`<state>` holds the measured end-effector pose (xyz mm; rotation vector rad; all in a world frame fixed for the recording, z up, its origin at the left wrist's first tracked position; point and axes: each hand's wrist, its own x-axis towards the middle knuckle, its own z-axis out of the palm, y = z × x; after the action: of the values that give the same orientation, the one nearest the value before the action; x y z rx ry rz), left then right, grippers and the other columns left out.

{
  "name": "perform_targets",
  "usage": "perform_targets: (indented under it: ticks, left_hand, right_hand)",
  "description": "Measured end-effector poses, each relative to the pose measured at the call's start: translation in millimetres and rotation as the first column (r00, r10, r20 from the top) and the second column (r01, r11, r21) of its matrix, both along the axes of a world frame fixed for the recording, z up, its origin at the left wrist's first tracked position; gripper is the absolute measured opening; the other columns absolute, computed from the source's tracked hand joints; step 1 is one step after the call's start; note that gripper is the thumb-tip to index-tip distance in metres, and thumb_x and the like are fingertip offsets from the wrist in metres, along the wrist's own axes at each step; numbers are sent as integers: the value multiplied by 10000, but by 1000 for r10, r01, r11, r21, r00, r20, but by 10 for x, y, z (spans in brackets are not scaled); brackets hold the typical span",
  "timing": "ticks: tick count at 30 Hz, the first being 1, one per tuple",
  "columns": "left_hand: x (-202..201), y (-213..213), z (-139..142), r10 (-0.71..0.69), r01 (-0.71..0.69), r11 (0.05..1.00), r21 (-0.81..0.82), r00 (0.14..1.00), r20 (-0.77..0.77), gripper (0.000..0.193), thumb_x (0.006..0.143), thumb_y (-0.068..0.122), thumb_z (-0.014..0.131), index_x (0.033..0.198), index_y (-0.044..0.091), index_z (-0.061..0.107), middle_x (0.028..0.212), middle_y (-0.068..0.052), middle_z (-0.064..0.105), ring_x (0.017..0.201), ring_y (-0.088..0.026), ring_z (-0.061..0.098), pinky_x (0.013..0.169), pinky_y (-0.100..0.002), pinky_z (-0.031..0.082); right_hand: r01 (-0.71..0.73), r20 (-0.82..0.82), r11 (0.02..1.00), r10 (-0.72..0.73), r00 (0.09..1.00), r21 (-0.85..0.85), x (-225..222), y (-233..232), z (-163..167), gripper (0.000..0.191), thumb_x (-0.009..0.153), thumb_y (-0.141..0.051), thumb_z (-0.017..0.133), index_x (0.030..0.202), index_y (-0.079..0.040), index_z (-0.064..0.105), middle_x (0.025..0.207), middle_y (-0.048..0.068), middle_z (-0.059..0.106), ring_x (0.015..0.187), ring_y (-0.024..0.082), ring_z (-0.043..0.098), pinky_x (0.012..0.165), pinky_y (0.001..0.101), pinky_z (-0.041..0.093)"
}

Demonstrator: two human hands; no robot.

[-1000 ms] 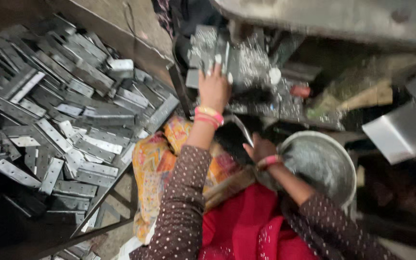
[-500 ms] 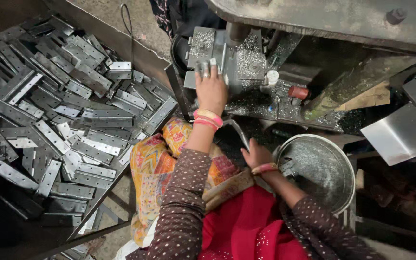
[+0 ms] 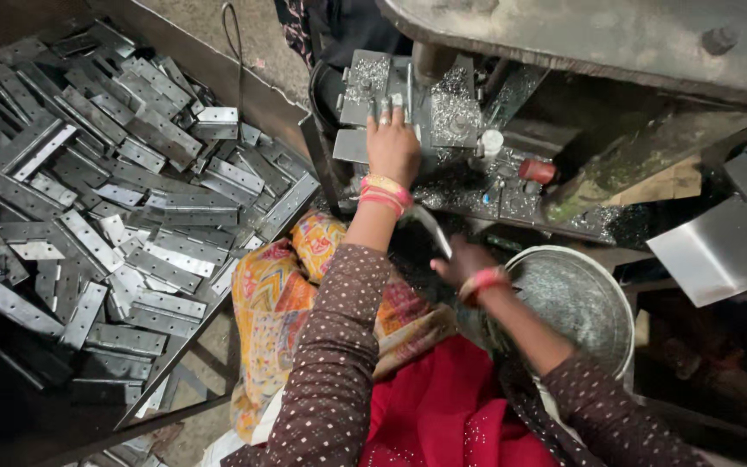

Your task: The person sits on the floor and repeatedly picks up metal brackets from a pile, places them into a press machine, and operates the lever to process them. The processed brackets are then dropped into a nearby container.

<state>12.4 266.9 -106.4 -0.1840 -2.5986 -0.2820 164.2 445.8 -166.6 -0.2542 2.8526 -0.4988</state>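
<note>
Two hands are busy here. The left hand lies flat with its fingers spread on a grey metal plate on the bed of the press machine. It presses on the plate but does not curl around it. The right hand is lower down, near the lap, and its fingers pinch a thin shiny metal strip. The strip tilts up toward the machine.

One second ago the left hand was a bit further right and lower on the bed. Now it has slid up and to the left, so its fingertips reach the plate right under the round ram. The right hand has come up from beside the steel bowl and holds the strip a little higher. So it looks like one piece is being set in place while the next one waits.

Around the hands, silver chips shine on the machine bed. The bowl sits just right of the right hand. On the far left, a big heap of flat hinge plates fills a dark tray. Bright cloth covers the lap.
</note>
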Motion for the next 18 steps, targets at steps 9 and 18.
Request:
perform_targets:
  ticks: [9, 18]
  left_hand:
    - [277, -88, -117, -44, 44, 999, 14, 998, 51, 244, 855, 168, 580, 939, 66, 785, 1292, -130, 666, 1220, -308, 604, 1081, -574, 377]
    - [253, -74, -154, -43, 42, 999, 18, 996, 74, 222, 928, 189, 591, 908, 73, 779, 1249, -123, 665, 1179, -301, 620, 1101, -555, 384]
  right_hand:
    - [134, 26, 991, -135, 991, 7, 294, -148, -286, 529, 898, -482, 699, 1151, -47, 536, 951, 279, 728, 902, 491, 701, 762, 585, 554]
    - [5, 149, 998, -14, 989, 59, -95, 28, 50, 589, 879, -510, 746, 1192, -41, 577, 1060, 282, 707, 991, 466, 695, 850, 557, 558]
